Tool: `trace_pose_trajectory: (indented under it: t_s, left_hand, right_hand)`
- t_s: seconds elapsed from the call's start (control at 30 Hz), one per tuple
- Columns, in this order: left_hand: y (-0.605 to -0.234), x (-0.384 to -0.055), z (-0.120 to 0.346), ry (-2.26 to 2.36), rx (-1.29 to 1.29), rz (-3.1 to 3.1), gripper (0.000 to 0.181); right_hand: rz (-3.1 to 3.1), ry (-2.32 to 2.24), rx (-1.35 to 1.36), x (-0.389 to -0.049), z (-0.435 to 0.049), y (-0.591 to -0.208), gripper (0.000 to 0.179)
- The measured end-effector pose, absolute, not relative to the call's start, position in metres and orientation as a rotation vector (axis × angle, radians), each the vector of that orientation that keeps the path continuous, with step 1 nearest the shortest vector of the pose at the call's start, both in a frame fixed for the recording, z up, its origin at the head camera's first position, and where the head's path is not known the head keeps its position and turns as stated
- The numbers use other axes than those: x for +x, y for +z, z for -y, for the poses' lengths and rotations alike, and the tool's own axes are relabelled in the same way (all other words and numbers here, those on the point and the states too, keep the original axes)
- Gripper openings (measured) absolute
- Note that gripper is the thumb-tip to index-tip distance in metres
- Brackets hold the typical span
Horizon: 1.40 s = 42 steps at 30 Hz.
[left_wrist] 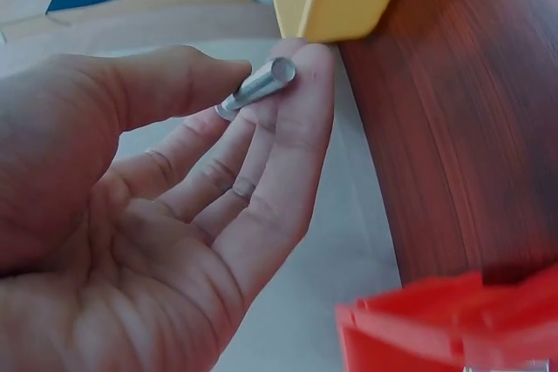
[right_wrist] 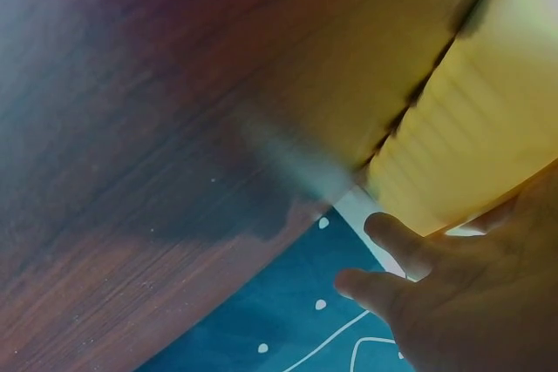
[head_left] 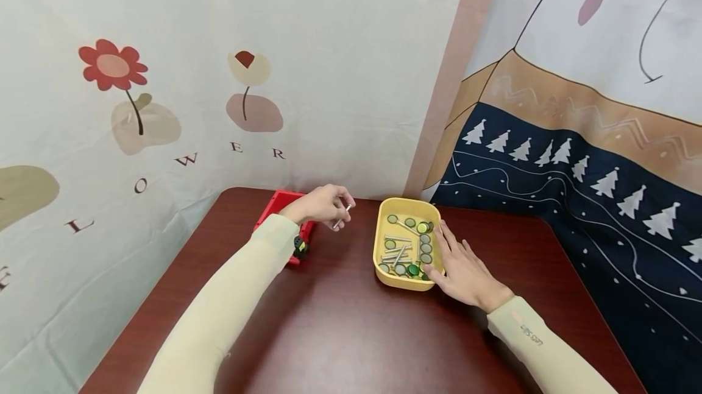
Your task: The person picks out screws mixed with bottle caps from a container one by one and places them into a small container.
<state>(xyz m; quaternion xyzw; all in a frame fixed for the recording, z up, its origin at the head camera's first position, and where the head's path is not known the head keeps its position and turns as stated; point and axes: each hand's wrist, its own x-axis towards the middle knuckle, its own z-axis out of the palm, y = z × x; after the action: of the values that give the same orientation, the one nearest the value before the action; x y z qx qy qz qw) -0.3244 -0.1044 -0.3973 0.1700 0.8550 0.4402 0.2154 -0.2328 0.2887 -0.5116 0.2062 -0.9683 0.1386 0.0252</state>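
Observation:
My left hand [head_left: 320,205] pinches a short, shiny metal rod [left_wrist: 261,86] between thumb and index finger, with the other fingers loosely bent below. It is raised over the table between a red open-topped container [head_left: 281,200] and a yellow plastic bin [head_left: 407,284]. My right hand [head_left: 466,269] rests at the bin's right rim, fingers spread and fairly straight, thumb reaching over the near right corner. Inside the bin lie several metal rods [head_left: 397,239], round grey discs [head_left: 425,248] and green discs [head_left: 414,270]. The left forearm partly hides the red container.
A black wheel-like part with yellow [head_left: 300,248] sits at the red container's near side. Both containers stand on the dark reddish-brown wooden table [head_left: 351,327]. A printed fabric backdrop [head_left: 351,77] hangs close behind the table's far edge, with a navy section at the right.

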Motion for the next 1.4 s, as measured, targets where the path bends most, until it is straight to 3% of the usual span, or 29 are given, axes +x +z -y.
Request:
trace_pose_trajectory:
  t_s: [0.67,1.4]
  left_hand:
    - [-0.414,-0.330,0.172,1.164,0.282,-2.614,0.032]
    - [-0.431,-0.337,0.189,0.942,0.157,-2.638,0.032]
  right_hand:
    - [3.006,0.430,0.627,-0.236,-0.289,-0.508,0.099]
    - [3.016,0.424,0.615,-0.236,-0.290,-0.512,0.100]
